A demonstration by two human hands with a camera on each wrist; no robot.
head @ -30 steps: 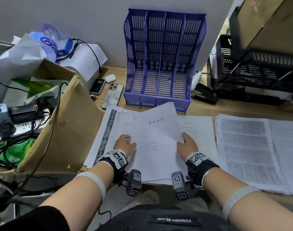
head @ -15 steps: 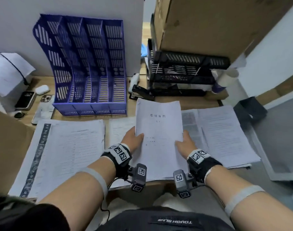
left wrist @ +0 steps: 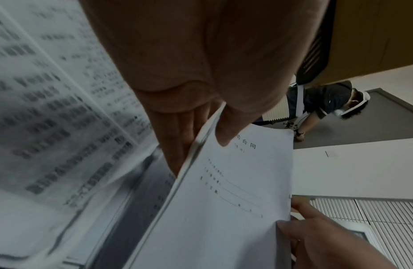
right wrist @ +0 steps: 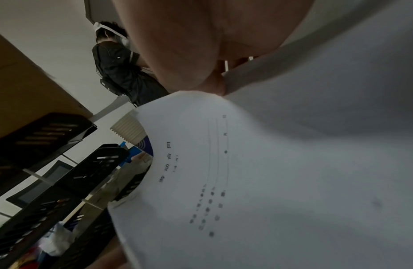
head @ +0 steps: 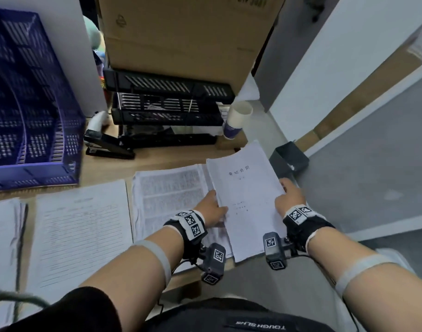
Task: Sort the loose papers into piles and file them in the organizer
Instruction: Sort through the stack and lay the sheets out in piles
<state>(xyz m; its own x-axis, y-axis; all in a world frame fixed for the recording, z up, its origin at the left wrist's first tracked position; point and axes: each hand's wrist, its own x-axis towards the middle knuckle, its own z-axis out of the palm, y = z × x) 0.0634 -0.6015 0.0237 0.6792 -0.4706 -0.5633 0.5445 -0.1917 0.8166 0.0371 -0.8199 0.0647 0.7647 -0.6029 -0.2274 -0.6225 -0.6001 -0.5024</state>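
— Since a second ago, what has moved?

— Both hands have carried the stapled document from the middle of the desk to its right edge; it now hangs partly past that edge, over the dense printed pile. The view has swung right too, so the purple organizer sits at the far left corner.

— And the hands?

— Left hand pinches the document's left edge, thumb on top and fingers underneath. Right hand holds the right edge the same way; that grip is closed on the paper, thumb on the top sheet.

— Anything farther back?

— Lined sheets lie at the near left. Beyond them, a black stapler, black trays under a cardboard box, and a paper cup near the far right corner.
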